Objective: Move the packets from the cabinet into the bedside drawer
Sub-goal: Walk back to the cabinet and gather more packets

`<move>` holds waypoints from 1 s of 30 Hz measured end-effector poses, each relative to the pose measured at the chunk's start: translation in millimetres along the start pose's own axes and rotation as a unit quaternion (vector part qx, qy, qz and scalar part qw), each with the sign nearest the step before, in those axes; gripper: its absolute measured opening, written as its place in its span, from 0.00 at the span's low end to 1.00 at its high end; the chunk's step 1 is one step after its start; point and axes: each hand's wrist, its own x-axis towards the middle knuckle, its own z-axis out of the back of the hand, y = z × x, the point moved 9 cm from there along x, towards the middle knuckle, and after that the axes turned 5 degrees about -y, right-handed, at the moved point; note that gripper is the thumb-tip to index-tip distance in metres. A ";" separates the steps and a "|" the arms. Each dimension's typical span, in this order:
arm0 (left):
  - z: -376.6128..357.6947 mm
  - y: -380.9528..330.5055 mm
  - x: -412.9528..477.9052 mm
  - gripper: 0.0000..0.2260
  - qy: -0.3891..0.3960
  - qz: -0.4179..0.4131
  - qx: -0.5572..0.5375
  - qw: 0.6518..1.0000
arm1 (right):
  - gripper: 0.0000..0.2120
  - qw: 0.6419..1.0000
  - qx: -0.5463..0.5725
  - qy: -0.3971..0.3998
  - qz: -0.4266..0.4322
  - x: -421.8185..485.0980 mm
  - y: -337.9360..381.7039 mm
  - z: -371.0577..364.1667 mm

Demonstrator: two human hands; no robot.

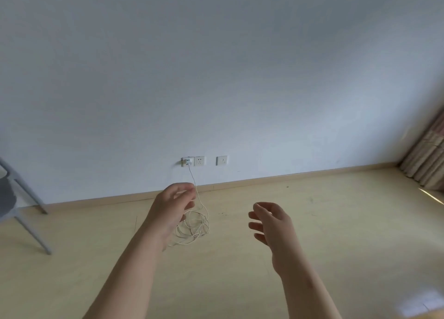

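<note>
Fingers (185, 189) of the left hand (173, 208) hang loosely curled with nothing in them. Those of the right hand (271, 225) are just as slack and just as empty, and both hands are raised in the air over the floor (336, 234).

From the left, a grey chair (14, 194) stands at the edge of view. Next is the left hand, and behind it a white cord (192, 225) lies coiled on the floor and runs up to a plug (185, 161) in the wall sockets (199, 161). The cord passes close by the left fingertips, but I judge it lies beyond them, untouched. Further right comes the right hand, then a curtain (425, 160) in the corner.

No packets, cabinet or drawer are in sight from here, so I cannot say what either holds, nor whether the drawer is open. I'd judge the person is between places, facing bare wall, with the fetching either not begun or between trips. To do it well, they should turn to the cabinet and step clear of the coil so a foot doesn't catch it. With both hands free as they are, they can gather the packets with the two together.
</note>
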 end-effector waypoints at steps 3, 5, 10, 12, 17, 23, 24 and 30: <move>-43.2 -5.2 62.6 0.03 0.013 0.023 -0.006 1.000 | 0.03 1.000 -0.008 -0.018 -0.016 66.3 9.5 8.4; -68.7 -1.5 101.1 0.03 0.023 0.038 -0.008 0.999 | 0.03 0.999 -0.014 -0.031 -0.016 112.0 16.4 13.3; -136.7 -1.6 211.6 0.04 0.038 0.044 -0.003 0.998 | 0.03 0.998 -0.015 -0.054 -0.023 232.4 29.0 7.2; -176.8 -4.9 259.1 0.04 0.073 0.037 0.012 0.997 | 0.03 0.997 -0.012 -0.070 -0.025 281.4 33.3 7.8; -280.6 -38.7 378.0 0.04 0.151 0.040 0.034 0.987 | 0.04 0.987 0.019 -0.158 -0.027 397.7 64.6 37.6; -427.4 -38.3 443.6 0.04 0.269 0.075 0.097 0.955 | 0.04 0.943 0.108 -0.297 -0.109 479.2 44.5 120.0; -451.5 -36.6 449.5 0.04 0.283 0.080 0.106 0.950 | 0.04 0.935 0.117 -0.315 -0.115 490.7 42.8 135.9; -614.3 -67.2 502.1 0.04 0.334 0.038 0.114 0.935 | 0.04 0.924 0.122 -0.353 -0.085 601.8 69.6 226.5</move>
